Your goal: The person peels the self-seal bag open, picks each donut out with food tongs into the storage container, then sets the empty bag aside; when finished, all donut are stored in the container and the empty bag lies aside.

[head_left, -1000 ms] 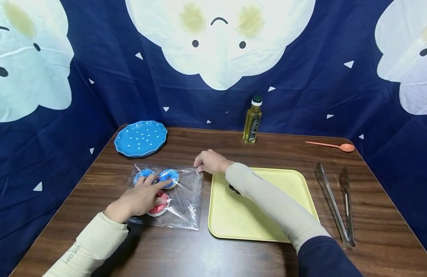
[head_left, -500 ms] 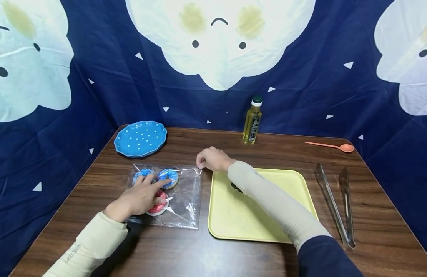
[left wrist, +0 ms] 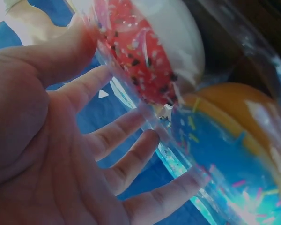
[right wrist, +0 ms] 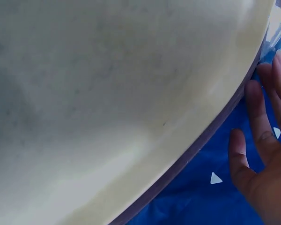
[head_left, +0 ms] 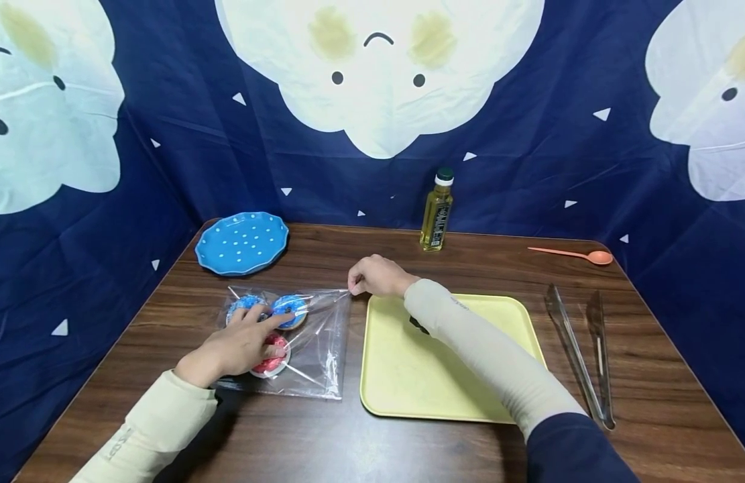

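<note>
Near left, the left hand [head_left: 236, 345] spreads its fingers across the clear bag [head_left: 318, 345], resting over the doughnuts [head_left: 294, 305] inside. Just right sits the tray [head_left: 408, 379], the right sleeve [head_left: 475, 342] cutting straight across it, tongs [head_left: 575, 355] farther right. The right hand [head_left: 379, 276] pinches the bag's far right corner! Beyond: spoon [head_left: 600, 257] right, plate [head_left: 242, 243] left, bottle [head_left: 436, 216] by the curtain [head_left: 372, 191].

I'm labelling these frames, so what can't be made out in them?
Head view: part of the leftmost blue donut, behind the left hand.
Head view: part of the yellow tray, behind the right sleeve.
Head view: bottle label, too small.
Right wrist: part of right hand, past frame's edge.
</note>
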The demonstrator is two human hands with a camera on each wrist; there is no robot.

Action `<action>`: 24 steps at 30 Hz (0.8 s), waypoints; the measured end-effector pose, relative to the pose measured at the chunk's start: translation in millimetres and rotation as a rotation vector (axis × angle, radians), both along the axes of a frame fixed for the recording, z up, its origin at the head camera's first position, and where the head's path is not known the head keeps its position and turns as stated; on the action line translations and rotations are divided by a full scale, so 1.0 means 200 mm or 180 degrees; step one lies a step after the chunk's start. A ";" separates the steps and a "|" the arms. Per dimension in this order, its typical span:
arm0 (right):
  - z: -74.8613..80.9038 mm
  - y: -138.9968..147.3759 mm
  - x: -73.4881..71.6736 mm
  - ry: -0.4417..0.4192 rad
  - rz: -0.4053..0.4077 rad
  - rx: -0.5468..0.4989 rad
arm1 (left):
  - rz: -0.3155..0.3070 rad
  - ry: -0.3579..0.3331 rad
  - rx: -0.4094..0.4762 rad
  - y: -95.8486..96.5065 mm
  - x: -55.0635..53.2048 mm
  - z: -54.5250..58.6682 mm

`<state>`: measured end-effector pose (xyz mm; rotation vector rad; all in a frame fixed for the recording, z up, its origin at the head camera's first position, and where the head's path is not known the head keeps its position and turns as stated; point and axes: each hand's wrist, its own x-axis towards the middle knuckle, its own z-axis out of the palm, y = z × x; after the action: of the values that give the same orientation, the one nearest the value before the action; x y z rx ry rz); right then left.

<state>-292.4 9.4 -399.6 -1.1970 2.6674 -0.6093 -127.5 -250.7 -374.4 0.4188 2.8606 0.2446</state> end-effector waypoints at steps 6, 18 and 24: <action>0.01 -0.01 0.01 -0.0076 0.0075 -0.0026 | 0.0004 -0.0014 -0.0015 -0.01 0.01 0.00; 0.04 -0.14 0.11 0.0264 0.0682 0.0408 | -0.0023 -0.0040 -0.0015 0.00 0.00 0.01; 0.04 -0.15 0.12 0.0413 0.0748 0.0444 | 0.0032 -0.0082 -0.0031 0.00 0.00 0.01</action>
<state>-269.0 -20.5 -391.6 -1.5251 2.5647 -0.3137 -128.1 -251.4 -372.5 0.3964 2.8383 0.2360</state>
